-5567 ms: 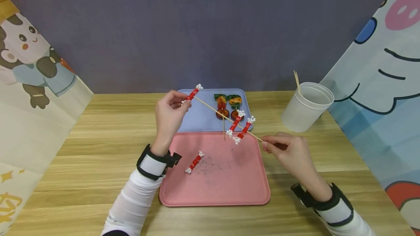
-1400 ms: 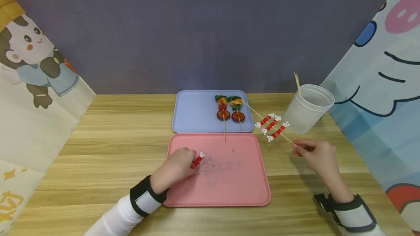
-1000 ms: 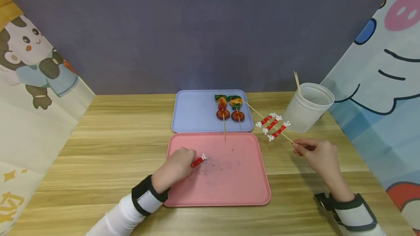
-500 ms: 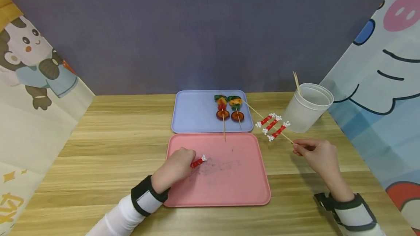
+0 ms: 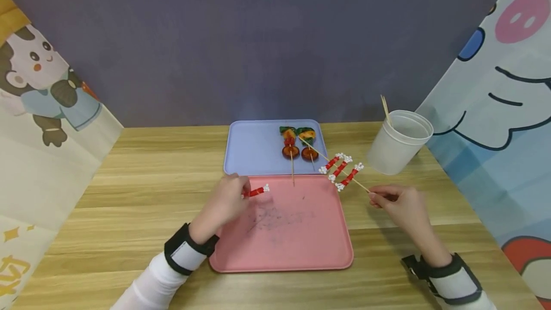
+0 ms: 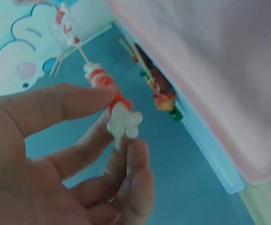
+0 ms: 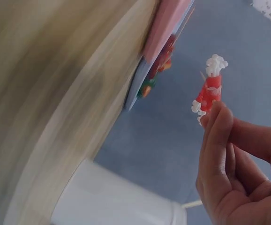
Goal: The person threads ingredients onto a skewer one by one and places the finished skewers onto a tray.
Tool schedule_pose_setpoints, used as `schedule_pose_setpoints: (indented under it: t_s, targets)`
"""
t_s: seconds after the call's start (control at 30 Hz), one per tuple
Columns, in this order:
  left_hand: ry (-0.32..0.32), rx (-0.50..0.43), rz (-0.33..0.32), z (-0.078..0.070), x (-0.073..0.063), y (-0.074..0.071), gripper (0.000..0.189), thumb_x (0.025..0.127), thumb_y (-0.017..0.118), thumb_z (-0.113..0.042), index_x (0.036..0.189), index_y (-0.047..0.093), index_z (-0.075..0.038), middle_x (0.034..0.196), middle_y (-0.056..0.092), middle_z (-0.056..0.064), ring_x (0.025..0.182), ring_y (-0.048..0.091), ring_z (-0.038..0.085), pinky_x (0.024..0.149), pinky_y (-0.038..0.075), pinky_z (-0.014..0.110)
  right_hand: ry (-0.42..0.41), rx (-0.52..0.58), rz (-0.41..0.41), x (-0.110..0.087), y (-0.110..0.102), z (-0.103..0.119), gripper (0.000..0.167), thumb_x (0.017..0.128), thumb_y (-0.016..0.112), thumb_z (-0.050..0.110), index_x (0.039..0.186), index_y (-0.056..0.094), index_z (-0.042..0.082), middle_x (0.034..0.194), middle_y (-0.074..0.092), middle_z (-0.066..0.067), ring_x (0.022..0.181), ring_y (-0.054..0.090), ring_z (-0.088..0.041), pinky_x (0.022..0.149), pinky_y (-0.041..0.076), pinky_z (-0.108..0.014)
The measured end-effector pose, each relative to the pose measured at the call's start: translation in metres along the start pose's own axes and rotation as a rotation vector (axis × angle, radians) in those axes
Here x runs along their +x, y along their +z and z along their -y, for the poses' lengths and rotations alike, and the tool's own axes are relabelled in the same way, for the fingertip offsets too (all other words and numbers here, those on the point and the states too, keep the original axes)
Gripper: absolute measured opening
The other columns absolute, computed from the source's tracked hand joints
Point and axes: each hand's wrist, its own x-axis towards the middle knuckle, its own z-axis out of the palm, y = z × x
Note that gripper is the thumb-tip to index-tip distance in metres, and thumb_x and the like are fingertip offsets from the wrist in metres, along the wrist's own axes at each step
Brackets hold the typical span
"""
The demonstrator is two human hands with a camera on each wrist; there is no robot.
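Between the thumb and fingers of my left hand (image 5: 224, 200) is a red-wrapped enoki roll (image 5: 258, 191) with white knobbly ends, held over the upper left of the pink tray (image 5: 297, 248). The left wrist view shows the roll (image 6: 102, 80) pinched near one end. My right hand (image 5: 402, 207) pinches the lower end of a wooden skewer (image 5: 363, 187), right of the tray. Three similar enoki rolls (image 5: 340, 169) are threaded crosswise on it, and its bare tip points up and left over the blue tray. In the right wrist view these rolls (image 7: 213, 89) overlap beyond my fingertips.
Behind the pink tray lies a blue tray (image 5: 251, 149) with two vegetable skewers (image 5: 290, 151) on its right side; one stick reaches over the pink tray. A white tub (image 5: 396, 149) holding wooden sticks (image 5: 385, 107) stands back right. A grey wall (image 5: 193, 51) rises behind.
Earlier my left hand pushed a third roll onto the skewer, then reached down to the last roll on the pink tray. That roll is now lifted; my right hand has shifted slightly left.
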Motion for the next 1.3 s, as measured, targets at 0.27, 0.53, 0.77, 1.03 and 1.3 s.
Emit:
schedule_pose_setpoints:
  t_s: [0.27, 0.53, 0.77, 1.03, 1.3]
  targets:
    - [-0.018, -0.129, -0.142, 0.003, 0.016, -0.023, 0.005, 0.082, 0.063, -0.005, 0.087, 0.062, -0.006, 0.082, 0.066, 0.01, 0.071, 0.058, 0.022, 0.062, 0.047, 0.034, -0.101, 0.043, -0.037, -0.007, 0.004, 0.023, 0.01, 0.076, 0.076, 0.002, 0.085, 0.076, 0.004, 0.069, 0.07, -0.003, 0.057, 0.061, 0.007, 0.051, 0.049, -0.013]
    - [-0.073, -0.307, -0.3, 0.004, 0.027, -0.037, 0.012, 0.088, 0.061, -0.01, 0.096, 0.067, -0.003, 0.081, 0.066, 0.011, 0.066, 0.054, 0.022, 0.052, 0.04, 0.028, -0.124, 0.11, -0.033, -0.01, 0.004, 0.044, 0.012, 0.075, 0.077, 0.001, 0.086, 0.076, 0.006, 0.069, 0.069, -0.001, 0.058, 0.063, 0.004, 0.05, 0.049, -0.014]
    - [-0.08, -0.361, -0.421, 0.0, 0.034, -0.046, 0.013, 0.088, 0.062, -0.013, 0.095, 0.069, -0.004, 0.08, 0.069, 0.009, 0.064, 0.058, 0.02, 0.049, 0.041, 0.029, -0.171, 0.138, -0.045, -0.01, 0.006, 0.056, 0.014, 0.073, 0.079, 0.002, 0.085, 0.077, 0.009, 0.069, 0.068, 0.003, 0.058, 0.062, 0.002, 0.049, 0.047, -0.013]
    - [-0.096, -0.362, -0.47, -0.007, 0.041, -0.05, 0.015, 0.088, 0.063, -0.018, 0.096, 0.07, -0.008, 0.081, 0.069, 0.007, 0.062, 0.056, 0.019, 0.052, 0.041, 0.03, -0.18, 0.103, -0.026, -0.008, 0.009, 0.063, 0.015, 0.073, 0.078, -0.001, 0.084, 0.077, 0.008, 0.069, 0.068, 0.003, 0.059, 0.061, 0.001, 0.05, 0.048, -0.014]
    - [-0.065, -0.353, -0.492, -0.012, 0.043, -0.045, 0.012, 0.087, 0.064, -0.016, 0.094, 0.07, -0.008, 0.082, 0.069, 0.007, 0.065, 0.058, 0.02, 0.055, 0.04, 0.029, -0.189, 0.095, -0.027, -0.007, 0.011, 0.063, 0.014, 0.073, 0.078, -0.001, 0.083, 0.077, 0.008, 0.069, 0.068, 0.004, 0.058, 0.06, 0.001, 0.049, 0.046, -0.013]
